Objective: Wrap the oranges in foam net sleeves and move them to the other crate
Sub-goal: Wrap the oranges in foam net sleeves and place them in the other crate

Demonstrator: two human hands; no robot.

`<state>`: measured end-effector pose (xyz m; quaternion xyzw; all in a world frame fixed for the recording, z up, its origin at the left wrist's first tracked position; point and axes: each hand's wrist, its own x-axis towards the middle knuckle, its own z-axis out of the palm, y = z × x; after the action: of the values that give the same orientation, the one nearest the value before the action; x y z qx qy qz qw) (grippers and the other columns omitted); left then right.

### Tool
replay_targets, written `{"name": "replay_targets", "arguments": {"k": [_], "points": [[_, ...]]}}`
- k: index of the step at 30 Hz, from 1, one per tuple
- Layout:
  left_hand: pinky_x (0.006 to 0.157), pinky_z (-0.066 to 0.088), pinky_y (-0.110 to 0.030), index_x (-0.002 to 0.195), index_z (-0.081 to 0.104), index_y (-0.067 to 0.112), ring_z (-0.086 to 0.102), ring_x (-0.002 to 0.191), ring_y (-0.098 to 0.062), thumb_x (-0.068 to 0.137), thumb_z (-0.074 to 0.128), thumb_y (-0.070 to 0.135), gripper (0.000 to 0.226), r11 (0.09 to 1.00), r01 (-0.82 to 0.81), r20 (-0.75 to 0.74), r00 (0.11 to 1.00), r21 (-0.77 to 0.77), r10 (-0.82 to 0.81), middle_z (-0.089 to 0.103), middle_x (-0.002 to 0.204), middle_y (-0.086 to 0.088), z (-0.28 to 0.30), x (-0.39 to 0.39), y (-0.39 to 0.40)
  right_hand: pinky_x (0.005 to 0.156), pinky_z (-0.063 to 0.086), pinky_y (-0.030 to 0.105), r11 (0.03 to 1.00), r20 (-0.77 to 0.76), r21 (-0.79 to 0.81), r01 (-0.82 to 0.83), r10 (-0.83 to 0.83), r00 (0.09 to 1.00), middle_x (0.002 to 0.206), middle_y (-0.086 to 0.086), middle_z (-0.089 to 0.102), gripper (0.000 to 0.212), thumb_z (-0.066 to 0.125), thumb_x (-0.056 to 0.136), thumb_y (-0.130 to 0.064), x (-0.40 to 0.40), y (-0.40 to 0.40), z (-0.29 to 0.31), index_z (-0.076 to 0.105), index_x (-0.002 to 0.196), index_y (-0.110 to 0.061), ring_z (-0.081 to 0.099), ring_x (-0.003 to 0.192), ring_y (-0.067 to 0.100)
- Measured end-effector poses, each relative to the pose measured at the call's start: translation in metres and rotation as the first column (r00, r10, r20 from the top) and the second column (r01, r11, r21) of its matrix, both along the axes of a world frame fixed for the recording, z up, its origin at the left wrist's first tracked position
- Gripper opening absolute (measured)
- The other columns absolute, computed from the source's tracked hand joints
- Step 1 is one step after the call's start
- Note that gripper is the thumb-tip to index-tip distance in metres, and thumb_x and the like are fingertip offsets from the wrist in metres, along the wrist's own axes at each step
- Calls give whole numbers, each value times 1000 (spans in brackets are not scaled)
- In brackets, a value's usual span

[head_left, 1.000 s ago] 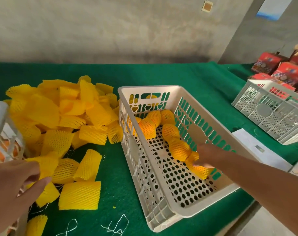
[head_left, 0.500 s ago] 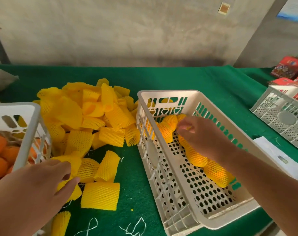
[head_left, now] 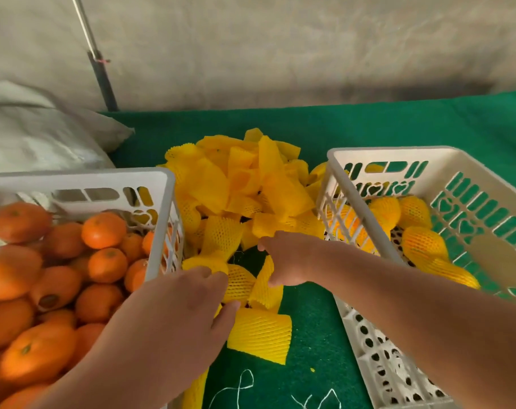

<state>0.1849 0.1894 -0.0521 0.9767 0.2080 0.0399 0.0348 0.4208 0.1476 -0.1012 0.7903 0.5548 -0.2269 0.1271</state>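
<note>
Orange fruit, still bare, fills the left crate point(head_left: 162, 178), handy to the left hand point(head_left: 177, 308), whose relaxed, open fingers reach onto a foam net sleeve point(head_left: 239, 283). Beside it the right hand point(head_left: 289, 261) pinches another sleeve point(head_left: 264, 287) upright off the green surface point(head_left: 309, 323). Wrapped oranges point(head_left: 422, 245) lie in the right crate point(head_left: 398, 153). No readable writing shows.

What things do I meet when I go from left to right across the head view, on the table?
Crate of bare oranges → pile of foam net sleeves → crate of wrapped oranges. Both hands reach into the gap between the crates, so I leave them out.
</note>
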Motion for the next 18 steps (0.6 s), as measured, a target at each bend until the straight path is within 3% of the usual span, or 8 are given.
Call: {"name": "replay_targets", "arguments": {"k": [2,4,6,8,9,11,14,18], "points": [[61,48,-18,93,40,38,50,69,-3,97,18,71,41,1000,5,1,1000,12,-5,51,88,15,0,0,-1,104,49,46,998,-52,-58,23,-27,998,162,10,36,110,79,86,-54,-2,-1,-14,10,166,-25,44,143,37],[58,43,-16,94,41,37,49,69,-3,99,19,70,39,1000,6,-2,1000,9,-6,50,89,15,0,1,-1,106,49,47,993,-43,-111,47,-52,998,163,12,38,123,81,81,-59,-3,-2,-22,0,167,-22,46,142,37],[59,44,-16,95,41,36,50,69,-5,100,20,69,39,1000,-2,-3,1000,1,2,49,88,14,-1,1,-1,88,58,40,990,-27,-133,57,-61,998,144,12,57,111,81,86,-47,-4,-4,-25,9,165,-15,61,123,32],[65,49,-18,96,43,35,51,71,-5,100,20,68,40,1000,-5,13,1000,-5,5,49,87,14,-1,1,-1,65,52,29,992,-29,-114,53,-57,998,124,8,62,77,73,93,-25,-5,-3,-22,32,157,-12,63,105,25],[67,50,-18,96,43,35,51,72,-5,101,21,68,39,1000,-6,23,1000,-17,6,50,87,14,-1,1,-1,63,50,27,993,-38,-101,53,-57,998,123,8,61,62,66,96,-16,-6,0,-17,42,152,-11,62,104,24],[67,49,-17,97,43,37,51,73,-3,101,24,67,36,999,-1,41,999,-49,3,50,89,14,0,0,-1,72,55,33,995,-79,-40,91,-94,992,124,12,63,44,54,98,-6,-5,5,-2,55,142,-7,63,106,26],[66,45,-14,107,45,38,50,77,-1,102,27,65,32,998,-4,58,998,-70,8,52,96,16,-3,-1,1,73,53,37,966,-232,162,203,-163,959,113,11,67,35,44,102,-9,2,12,26,66,130,-10,63,95,27],[73,50,-16,135,25,46,56,94,-1,100,30,69,42,990,-55,71,995,-129,65,55,116,20,2,1,0,57,34,28,770,-612,364,524,-227,758,81,-1,55,34,43,99,-9,11,4,43,67,99,-32,50,68,18]]}}
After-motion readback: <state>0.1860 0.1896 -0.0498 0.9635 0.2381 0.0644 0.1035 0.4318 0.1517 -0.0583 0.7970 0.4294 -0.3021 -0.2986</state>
